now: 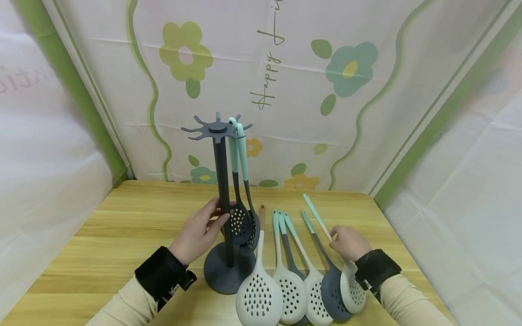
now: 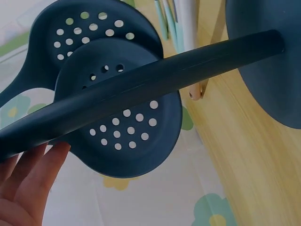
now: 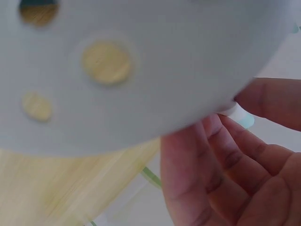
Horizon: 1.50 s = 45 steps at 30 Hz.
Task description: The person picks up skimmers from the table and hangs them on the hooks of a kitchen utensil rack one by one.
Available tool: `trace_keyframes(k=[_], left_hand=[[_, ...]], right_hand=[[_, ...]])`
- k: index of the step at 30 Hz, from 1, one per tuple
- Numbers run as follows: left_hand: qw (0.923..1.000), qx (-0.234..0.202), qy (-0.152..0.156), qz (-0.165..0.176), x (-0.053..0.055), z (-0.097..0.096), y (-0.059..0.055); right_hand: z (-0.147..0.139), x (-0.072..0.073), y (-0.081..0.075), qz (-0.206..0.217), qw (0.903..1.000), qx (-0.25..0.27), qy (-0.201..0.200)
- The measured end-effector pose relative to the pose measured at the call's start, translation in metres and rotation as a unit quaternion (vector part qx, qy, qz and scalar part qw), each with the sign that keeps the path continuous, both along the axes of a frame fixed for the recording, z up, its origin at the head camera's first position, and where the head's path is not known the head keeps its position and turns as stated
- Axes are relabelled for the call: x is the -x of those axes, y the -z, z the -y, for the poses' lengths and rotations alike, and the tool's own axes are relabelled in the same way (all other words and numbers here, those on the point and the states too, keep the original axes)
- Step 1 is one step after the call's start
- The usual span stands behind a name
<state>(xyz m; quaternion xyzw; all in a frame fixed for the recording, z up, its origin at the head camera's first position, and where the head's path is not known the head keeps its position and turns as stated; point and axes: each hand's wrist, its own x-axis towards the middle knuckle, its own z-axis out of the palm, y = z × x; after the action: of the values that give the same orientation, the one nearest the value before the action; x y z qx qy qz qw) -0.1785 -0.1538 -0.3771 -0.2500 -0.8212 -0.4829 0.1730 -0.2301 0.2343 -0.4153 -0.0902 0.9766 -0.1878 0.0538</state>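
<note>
My left hand (image 1: 200,235) grips the pole of a dark utensil stand (image 1: 222,181), thumb in front and fingers behind. The stand is upright, with a round base and a hooked top. Two dark skimmers with mint handles hang from its right side; one perforated head (image 2: 127,162) shows behind the pole in the left wrist view. My right hand (image 1: 350,242) pinches the handle of a white skimmer (image 1: 354,292) with a mint end, at the right end of a row of utensils. In the right wrist view, its white head (image 3: 164,70) covers much of the picture.
Between the stand and my right hand lie several skimmers: a white one with a brown handle end (image 1: 258,296), white ones with mint handle ends (image 1: 291,294), and a dark one (image 1: 334,294). They overlap on the wooden table (image 1: 134,217). A patterned cloth (image 1: 285,113) rises behind.
</note>
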Motion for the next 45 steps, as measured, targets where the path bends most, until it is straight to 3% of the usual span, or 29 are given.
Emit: trace_keyframes(k=[6,14,27,45], left_hand=[[0.9997,-0.011,0.018,0.009,0.002,0.001,-0.002],[0.9990,0.011,-0.019,-0.040,0.003,0.001,0.001],[0.9965,0.015,-0.042,-0.071,0.003,0.000,0.001],[0.9964,-0.001,-0.077,-0.034,0.001,-0.004,-0.002]], right_hand=[[0.002,0.000,-0.003,0.005,1.0000,-0.006,0.003],[0.002,0.001,-0.004,0.005,1.0000,-0.006,0.002],[0.006,0.001,-0.010,-0.006,0.9998,-0.018,0.000],[0.011,-0.001,-0.013,-0.028,0.9994,-0.018,-0.011]])
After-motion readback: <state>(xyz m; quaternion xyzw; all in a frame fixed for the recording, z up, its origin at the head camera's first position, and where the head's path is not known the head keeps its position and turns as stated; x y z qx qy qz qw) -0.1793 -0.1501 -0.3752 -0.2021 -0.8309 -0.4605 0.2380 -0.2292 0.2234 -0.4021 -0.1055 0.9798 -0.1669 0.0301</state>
